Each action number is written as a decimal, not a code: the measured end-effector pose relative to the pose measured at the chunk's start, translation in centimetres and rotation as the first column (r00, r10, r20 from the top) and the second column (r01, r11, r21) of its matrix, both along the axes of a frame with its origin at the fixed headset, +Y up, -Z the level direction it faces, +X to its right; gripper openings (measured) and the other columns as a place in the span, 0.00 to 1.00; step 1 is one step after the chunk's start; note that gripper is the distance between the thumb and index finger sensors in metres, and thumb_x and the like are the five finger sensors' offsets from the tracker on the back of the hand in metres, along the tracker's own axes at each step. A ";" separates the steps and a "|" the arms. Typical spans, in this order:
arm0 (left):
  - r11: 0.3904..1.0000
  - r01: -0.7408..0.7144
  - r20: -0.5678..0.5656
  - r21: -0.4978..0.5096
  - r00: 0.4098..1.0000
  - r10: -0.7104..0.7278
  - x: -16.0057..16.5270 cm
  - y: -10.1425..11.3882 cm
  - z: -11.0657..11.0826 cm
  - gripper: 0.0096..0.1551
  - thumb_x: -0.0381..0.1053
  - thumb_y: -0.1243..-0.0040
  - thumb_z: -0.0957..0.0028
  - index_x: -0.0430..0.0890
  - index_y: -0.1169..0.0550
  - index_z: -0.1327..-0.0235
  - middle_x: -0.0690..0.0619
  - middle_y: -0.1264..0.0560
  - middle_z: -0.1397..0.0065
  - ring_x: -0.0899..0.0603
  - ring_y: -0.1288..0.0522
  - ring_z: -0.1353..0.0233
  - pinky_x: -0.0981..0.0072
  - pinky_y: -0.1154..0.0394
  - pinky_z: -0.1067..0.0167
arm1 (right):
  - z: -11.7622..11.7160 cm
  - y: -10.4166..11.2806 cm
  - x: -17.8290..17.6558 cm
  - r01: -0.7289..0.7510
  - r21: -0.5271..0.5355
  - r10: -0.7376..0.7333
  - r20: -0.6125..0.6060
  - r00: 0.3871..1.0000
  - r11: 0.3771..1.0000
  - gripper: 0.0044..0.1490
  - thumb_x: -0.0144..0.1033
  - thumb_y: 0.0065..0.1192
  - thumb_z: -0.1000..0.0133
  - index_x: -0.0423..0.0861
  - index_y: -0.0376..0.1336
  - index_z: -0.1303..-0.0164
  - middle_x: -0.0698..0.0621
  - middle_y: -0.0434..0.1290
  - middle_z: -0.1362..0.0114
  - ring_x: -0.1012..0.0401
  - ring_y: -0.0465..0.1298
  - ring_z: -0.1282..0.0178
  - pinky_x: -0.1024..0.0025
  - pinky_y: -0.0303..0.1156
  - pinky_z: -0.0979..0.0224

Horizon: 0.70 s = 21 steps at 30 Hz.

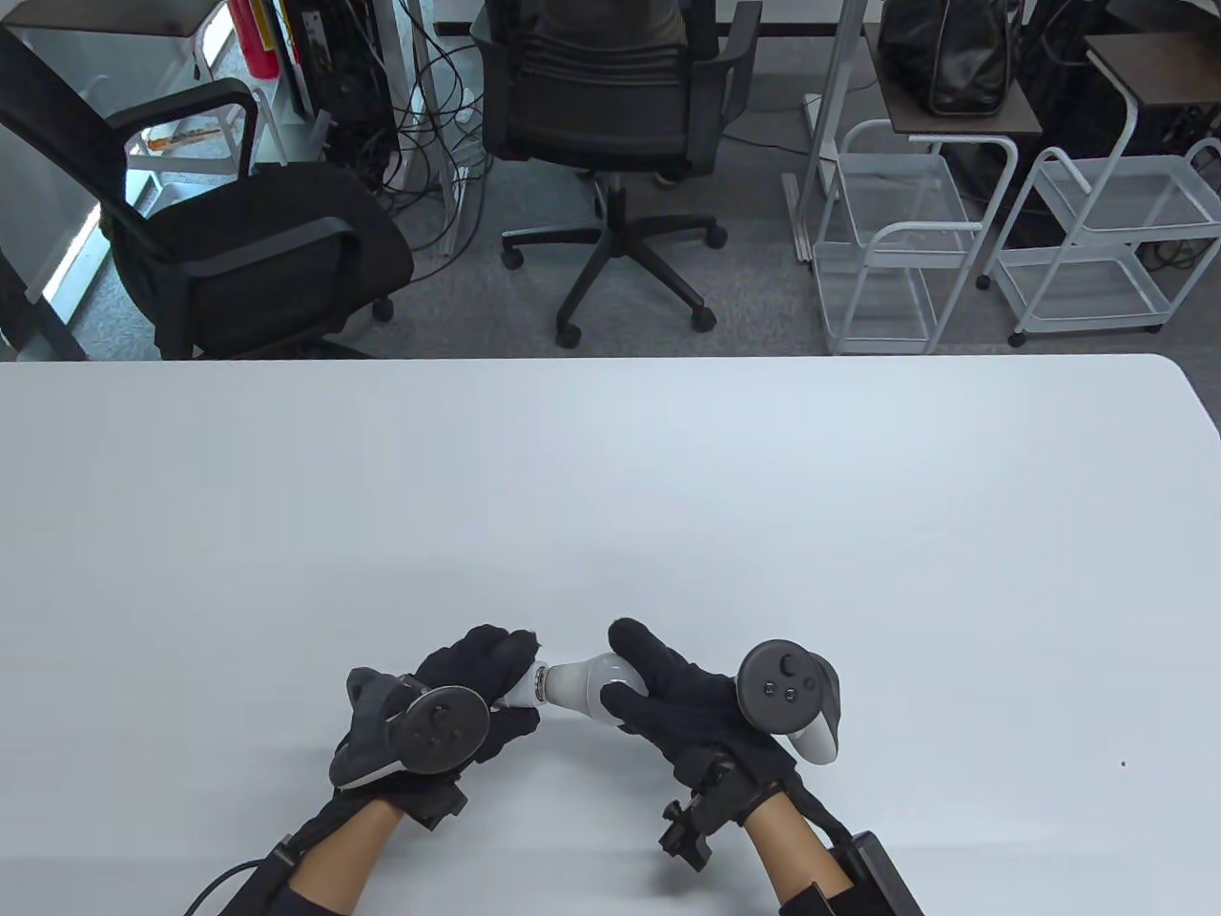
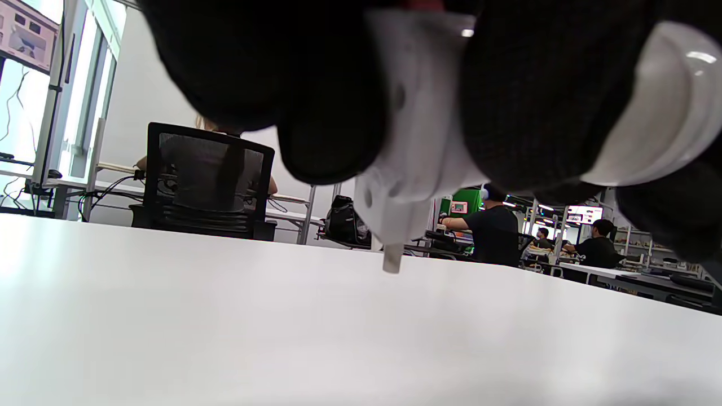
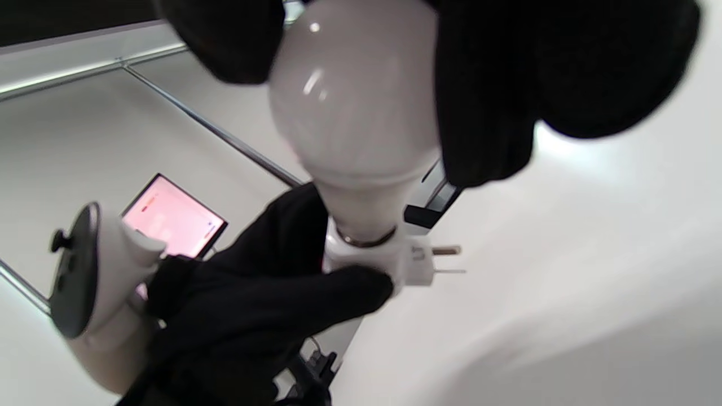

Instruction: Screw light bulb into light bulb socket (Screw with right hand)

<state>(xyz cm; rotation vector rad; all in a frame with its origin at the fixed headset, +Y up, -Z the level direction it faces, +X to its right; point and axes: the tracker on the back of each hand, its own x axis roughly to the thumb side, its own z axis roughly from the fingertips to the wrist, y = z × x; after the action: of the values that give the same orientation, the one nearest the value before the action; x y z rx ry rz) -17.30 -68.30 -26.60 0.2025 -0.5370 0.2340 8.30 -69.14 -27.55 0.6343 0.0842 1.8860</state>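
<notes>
A white light bulb (image 1: 584,681) sits with its metal base in a white plug-in socket (image 1: 524,689), held just above the white table (image 1: 610,477) near its front edge. My left hand (image 1: 477,682) grips the socket; in the left wrist view the socket (image 2: 420,141) and its prong show between the gloved fingers (image 2: 316,96). My right hand (image 1: 658,692) grips the bulb's round end. In the right wrist view the bulb (image 3: 355,113) runs down into the socket (image 3: 395,262), whose two prongs stick out to the right.
Black office chairs (image 1: 219,239) and white wire carts (image 1: 897,248) stand on the floor beyond the table's far edge. A tiny dark speck (image 1: 1123,763) lies on the table at the right.
</notes>
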 end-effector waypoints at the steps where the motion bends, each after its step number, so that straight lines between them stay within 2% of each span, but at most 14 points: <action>1: 1.000 -0.007 0.004 -0.002 1.000 0.007 0.0 0.0 0.0 0.42 0.58 0.24 0.52 0.44 0.27 0.27 0.40 0.27 0.28 0.54 0.19 0.41 0.55 0.21 0.38 | 0.0 -0.1 0.1 0.011 0.001 -0.012 0.007 1.000 1.000 0.36 0.40 0.53 0.33 0.33 0.51 0.22 0.16 0.66 0.41 0.39 0.79 0.55 0.47 0.75 0.56; 4: 1.000 0.003 -0.002 0.006 1.000 -0.003 0.0 0.0 0.1 0.42 0.58 0.24 0.52 0.44 0.27 0.27 0.40 0.27 0.28 0.54 0.19 0.41 0.55 0.21 0.37 | 0.0 -0.1 0.0 0.034 -0.003 -0.034 0.007 0.999 0.999 0.37 0.39 0.56 0.34 0.32 0.53 0.22 0.16 0.62 0.35 0.36 0.77 0.51 0.45 0.74 0.53; 6: 1.000 0.012 -0.008 0.011 1.000 -0.012 -0.1 0.1 0.1 0.42 0.58 0.24 0.52 0.44 0.27 0.27 0.40 0.28 0.28 0.54 0.19 0.41 0.55 0.21 0.37 | 0.0 -0.1 -0.2 0.045 -0.025 -0.046 -0.036 0.998 0.999 0.39 0.36 0.58 0.35 0.30 0.50 0.21 0.18 0.51 0.27 0.33 0.75 0.50 0.44 0.73 0.51; 8: 1.000 0.003 -0.007 0.012 1.000 -0.003 -0.1 0.1 0.1 0.42 0.58 0.24 0.52 0.44 0.27 0.27 0.40 0.28 0.28 0.54 0.19 0.41 0.55 0.22 0.37 | 0.0 -0.2 -0.2 0.047 -0.023 -0.048 -0.026 0.999 0.999 0.40 0.35 0.58 0.36 0.28 0.50 0.21 0.19 0.54 0.28 0.34 0.75 0.51 0.46 0.74 0.52; 10: 1.000 0.011 -0.006 0.022 1.000 -0.011 0.0 0.1 0.2 0.42 0.58 0.24 0.52 0.44 0.27 0.27 0.41 0.28 0.28 0.54 0.19 0.41 0.55 0.22 0.37 | -0.1 -0.3 -0.1 0.054 -0.040 -0.054 0.004 0.999 0.998 0.40 0.38 0.56 0.34 0.27 0.50 0.23 0.17 0.59 0.34 0.37 0.77 0.55 0.49 0.75 0.56; 12: 0.999 0.021 -0.001 0.030 1.000 -0.021 0.2 0.1 0.3 0.42 0.58 0.24 0.52 0.45 0.27 0.27 0.41 0.28 0.28 0.54 0.19 0.41 0.55 0.22 0.37 | -0.1 -0.6 0.1 0.070 -0.033 -0.068 0.054 0.996 0.997 0.38 0.40 0.54 0.33 0.31 0.49 0.21 0.16 0.66 0.42 0.40 0.80 0.59 0.52 0.77 0.60; 13: 0.999 0.020 0.000 0.031 1.000 -0.020 0.2 0.1 0.3 0.42 0.58 0.24 0.52 0.45 0.27 0.27 0.41 0.28 0.28 0.54 0.19 0.41 0.55 0.22 0.37 | -0.1 -0.6 0.1 0.074 -0.035 -0.072 0.059 0.996 0.997 0.36 0.40 0.53 0.33 0.33 0.51 0.22 0.16 0.67 0.43 0.40 0.80 0.59 0.52 0.77 0.60; 15: 0.999 0.025 -0.003 0.036 1.000 -0.025 0.2 0.1 0.4 0.42 0.58 0.24 0.52 0.45 0.27 0.27 0.41 0.28 0.28 0.54 0.19 0.41 0.55 0.22 0.37 | -0.1 -0.7 0.2 0.091 -0.044 -0.089 0.055 0.995 0.995 0.35 0.39 0.54 0.33 0.30 0.54 0.23 0.15 0.64 0.39 0.37 0.78 0.56 0.49 0.76 0.57; 17: 0.999 0.027 -0.009 0.039 1.000 -0.027 0.2 0.1 0.4 0.42 0.58 0.24 0.52 0.45 0.28 0.27 0.41 0.28 0.28 0.54 0.19 0.41 0.55 0.22 0.37 | -0.1 -0.6 0.1 0.118 -0.055 -0.117 0.020 0.993 0.991 0.38 0.38 0.55 0.34 0.27 0.53 0.23 0.17 0.54 0.28 0.35 0.77 0.54 0.47 0.75 0.56; 19: 0.999 0.020 -0.012 0.040 1.000 -0.019 0.1 0.2 0.4 0.42 0.58 0.24 0.52 0.45 0.28 0.27 0.41 0.28 0.28 0.54 0.19 0.41 0.55 0.22 0.37 | -0.1 -0.6 0.1 0.126 -0.064 -0.126 0.008 0.992 0.990 0.39 0.35 0.56 0.35 0.26 0.51 0.22 0.17 0.52 0.27 0.34 0.75 0.53 0.47 0.74 0.55; 21: 0.999 0.014 -0.010 0.046 1.000 -0.014 0.1 0.2 0.4 0.42 0.58 0.24 0.52 0.45 0.27 0.27 0.41 0.28 0.28 0.54 0.19 0.41 0.55 0.22 0.37 | -0.1 -0.6 0.1 0.123 -0.063 -0.122 0.018 0.992 0.990 0.39 0.36 0.55 0.35 0.25 0.51 0.23 0.18 0.56 0.30 0.36 0.77 0.55 0.50 0.75 0.57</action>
<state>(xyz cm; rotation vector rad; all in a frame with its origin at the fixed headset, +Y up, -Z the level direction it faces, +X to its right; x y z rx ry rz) -17.16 -68.10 -26.15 0.2444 -0.5345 0.2072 8.37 -69.78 -27.66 0.5704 0.0941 1.7618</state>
